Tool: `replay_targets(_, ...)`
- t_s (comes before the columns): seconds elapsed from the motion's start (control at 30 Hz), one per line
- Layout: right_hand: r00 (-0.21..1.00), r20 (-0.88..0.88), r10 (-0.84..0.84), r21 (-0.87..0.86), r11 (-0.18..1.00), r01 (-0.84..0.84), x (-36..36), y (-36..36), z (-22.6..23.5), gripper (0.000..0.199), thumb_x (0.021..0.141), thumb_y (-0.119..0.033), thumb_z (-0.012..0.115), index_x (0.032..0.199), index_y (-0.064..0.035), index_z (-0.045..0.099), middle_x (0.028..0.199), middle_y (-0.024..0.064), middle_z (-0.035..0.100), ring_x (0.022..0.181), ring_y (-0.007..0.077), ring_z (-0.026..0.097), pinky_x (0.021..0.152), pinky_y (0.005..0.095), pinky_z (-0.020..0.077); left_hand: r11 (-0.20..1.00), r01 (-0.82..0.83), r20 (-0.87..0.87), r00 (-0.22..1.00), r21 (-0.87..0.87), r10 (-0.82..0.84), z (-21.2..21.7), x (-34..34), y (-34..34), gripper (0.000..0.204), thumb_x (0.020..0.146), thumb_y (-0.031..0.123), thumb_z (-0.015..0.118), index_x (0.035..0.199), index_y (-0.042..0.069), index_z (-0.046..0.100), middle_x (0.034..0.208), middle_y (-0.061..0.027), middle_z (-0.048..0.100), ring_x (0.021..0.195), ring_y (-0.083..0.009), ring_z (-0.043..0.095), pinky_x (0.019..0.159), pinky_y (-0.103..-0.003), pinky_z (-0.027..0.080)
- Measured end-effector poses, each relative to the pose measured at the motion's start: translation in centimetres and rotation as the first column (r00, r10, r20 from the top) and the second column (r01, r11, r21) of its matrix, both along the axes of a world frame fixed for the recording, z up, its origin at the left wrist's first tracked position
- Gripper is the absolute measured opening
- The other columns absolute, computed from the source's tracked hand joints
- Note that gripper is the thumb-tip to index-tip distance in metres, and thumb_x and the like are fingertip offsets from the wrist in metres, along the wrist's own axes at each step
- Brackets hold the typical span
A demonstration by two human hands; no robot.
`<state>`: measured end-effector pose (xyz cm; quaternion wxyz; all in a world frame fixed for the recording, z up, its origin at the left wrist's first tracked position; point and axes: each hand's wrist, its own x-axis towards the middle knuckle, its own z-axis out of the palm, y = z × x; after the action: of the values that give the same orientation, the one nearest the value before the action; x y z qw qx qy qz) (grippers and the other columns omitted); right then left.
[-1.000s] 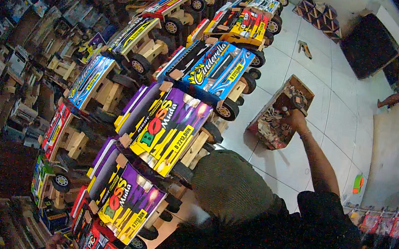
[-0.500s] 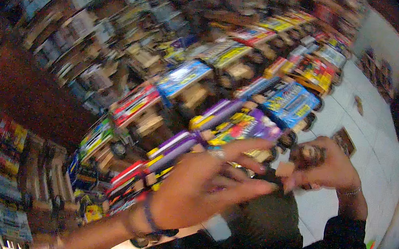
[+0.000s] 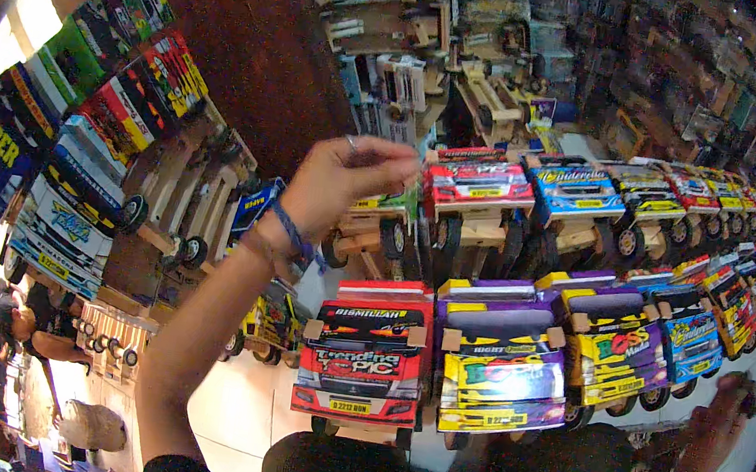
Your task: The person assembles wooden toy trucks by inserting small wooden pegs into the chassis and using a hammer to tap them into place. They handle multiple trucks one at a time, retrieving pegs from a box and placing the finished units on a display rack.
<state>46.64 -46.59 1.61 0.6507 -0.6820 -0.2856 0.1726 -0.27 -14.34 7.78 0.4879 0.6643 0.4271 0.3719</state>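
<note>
**Left hand pinched beside red-roof truck, right hand low by the floor**

Far left: shelf trucks (image 3: 77,152) stacked nose-out in rows, bright printed boxes, wooden frames showing. Below them another person (image 3: 36,326) crouches on the floor (image 3: 243,408), well apart from the action.

Centre-left: left hand (image 3: 346,185) is raised, forearm coming up from the lower edge, blue bracelet (image 3: 289,230) at the wrist. Thumb and fingertips (image 3: 393,155) are drawn together in a pinch. Whether anything small sits between them, cannot tell.

Just right of those fingertips: red-roof truck (image 3: 478,187), parked upright in the back row, next to a blue-roof truck (image 3: 577,190). Hand is just beside its cab corner, maybe touching; too close to call.

Front row, nearer the camera: red truck (image 3: 367,362), then purple truck (image 3: 498,369), both facing out, side by side.

Far right, low: right hand (image 3: 715,424) is down near the floor past the row's end. It is blurred and in shadow, so the finger state is unclear.

Judgement on handling: the wooden frames look light and the rows are tight, so any contact at the red-roof truck's corner wants a fingertip grip and a steady wrist, so the forearm stays off the front row underneath.
</note>
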Motion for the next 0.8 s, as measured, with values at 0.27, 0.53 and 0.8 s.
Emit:
replay_targets(0.27, 0.87, 0.479, -0.116, -0.029, 0.989, 0.148, 11.0, -4.1, -0.7, 0.07, 0.098, -0.043, 0.051, 0.158, -0.0176, 0.027, 0.162, 0.007, 0.026, 0.151, 0.0345, 0.018, 0.112, 0.0626, 0.015, 0.959, 0.125, -0.002, 0.992, -0.254, -0.129, -3.8, -4.5, 12.4, 0.035, 0.095, 0.017, 0.069, 0.124, -0.002, 0.064, 0.109, -0.0083, 0.071, 0.102, -0.0136, 0.068, 0.09, -0.024, 0.055)
replay_targets(0.53, 0.953, 0.126, -0.277, 0.03, 0.961, 0.275, 7.4, -2.5, -0.1, 0.069, 0.101, -0.052, 0.041, 0.16, -0.0213, 0.022, 0.166, 0.0029, 0.022, 0.154, 0.0276, 0.012, 0.115, 0.0631, 0.004, 0.933, 0.311, -0.322, 0.877, -0.182, -0.355, -6.8, -3.8, 18.2, 0.04, 0.09, 0.029, 0.075, 0.117, 0.0, 0.07, 0.11, -0.0056, 0.073, 0.101, -0.0113, 0.066, 0.092, -0.026, 0.051)
replay_targets(0.8, 0.979, 0.128, -0.16, -0.217, 0.958, 0.185, 0.3, -3.3, -4.0, 0.067, 0.101, -0.052, 0.045, 0.158, -0.0228, 0.028, 0.165, -0.0003, 0.02, 0.151, 0.0397, 0.011, 0.115, 0.0548, 0.0253, 0.882, 0.471, -0.379, 0.814, -0.013, -0.441, -7.6, -3.5, 18.9, 0.033, 0.09, 0.031, 0.076, 0.112, 0.006, 0.075, 0.102, -0.0033, 0.075, 0.094, -0.0095, 0.065, 0.088, -0.026, 0.05)
